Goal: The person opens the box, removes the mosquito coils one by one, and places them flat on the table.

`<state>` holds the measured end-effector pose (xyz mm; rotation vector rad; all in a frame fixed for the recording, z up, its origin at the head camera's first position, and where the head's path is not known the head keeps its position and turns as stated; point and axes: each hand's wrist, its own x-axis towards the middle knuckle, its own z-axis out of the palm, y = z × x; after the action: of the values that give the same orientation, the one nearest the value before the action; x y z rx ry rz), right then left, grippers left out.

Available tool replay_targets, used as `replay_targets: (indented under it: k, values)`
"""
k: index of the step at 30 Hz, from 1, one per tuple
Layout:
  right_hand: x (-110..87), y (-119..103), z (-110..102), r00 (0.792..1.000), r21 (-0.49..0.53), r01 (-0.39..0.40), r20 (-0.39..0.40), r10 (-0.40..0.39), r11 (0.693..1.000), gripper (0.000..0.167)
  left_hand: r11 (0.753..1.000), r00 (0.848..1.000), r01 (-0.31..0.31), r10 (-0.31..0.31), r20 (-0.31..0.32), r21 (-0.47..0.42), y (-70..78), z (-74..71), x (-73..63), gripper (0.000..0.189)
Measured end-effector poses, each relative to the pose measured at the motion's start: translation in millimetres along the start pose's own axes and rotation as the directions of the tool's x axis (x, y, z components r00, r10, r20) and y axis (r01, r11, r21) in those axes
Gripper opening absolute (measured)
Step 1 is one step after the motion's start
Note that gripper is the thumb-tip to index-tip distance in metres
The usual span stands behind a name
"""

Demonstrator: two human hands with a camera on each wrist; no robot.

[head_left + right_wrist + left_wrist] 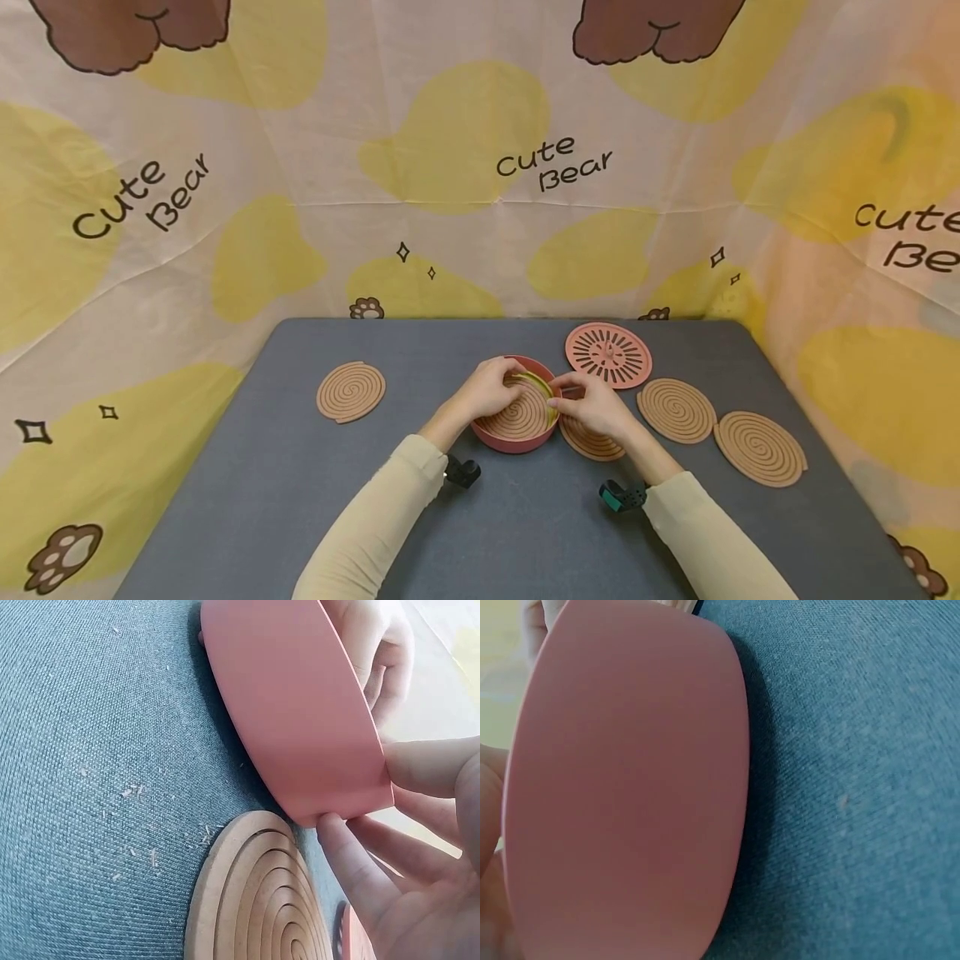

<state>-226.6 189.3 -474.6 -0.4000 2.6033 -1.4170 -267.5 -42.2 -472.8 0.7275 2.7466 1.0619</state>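
Note:
A round pink mosquito coil box (512,447) stands on the table with a brown mosquito coil (517,417) lying in it. Along the far right inside of its rim runs a narrow yellow-green strip (542,385). My left hand (489,387) reaches over the left side, curled fingertips and thumb at the strip's upper end; the exact contact is partly hidden. On the opposite side my right hand (596,404) holds the rim, thumb at the edge and fingers on the outer wall (300,705). In the left wrist view, the box wall (630,780) covers most of the hand.
A pink slotted lid (608,356) lies behind my right hand. One coil (592,440) sits partly under that hand, two more coils (677,410) lie farther right, and another coil (351,392) is at the left. Small pale crumbs (135,791) are scattered on the cloth.

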Motion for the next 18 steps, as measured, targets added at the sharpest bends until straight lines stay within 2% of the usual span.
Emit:
replay_targets:
  k: [7, 12, 18]
  values:
    - [0.9, 0.9, -0.8, 1.000, 0.003, -0.002, 0.006, 0.002, 1.000, 0.036, 1.000, 1.000, -0.013, 0.013, 0.006, -0.027, -1.4, -2.8, 2.8, 0.025]
    - [0.6, 2.8, 1.0, 1.000, 0.003, 0.019, 0.005, -0.019, 1.000, 0.034, 0.999, 1.000, -0.030, 0.029, -0.011, -0.044, -1.9, -1.8, 0.7, 0.023]
    - [0.8, 2.1, -0.2, 1.000, 0.000, 0.014, -0.004, -0.014, 1.000, 0.034, 0.992, 0.998, -0.057, 0.055, -0.024, -0.113, -5.5, -1.7, 2.2, 0.024]
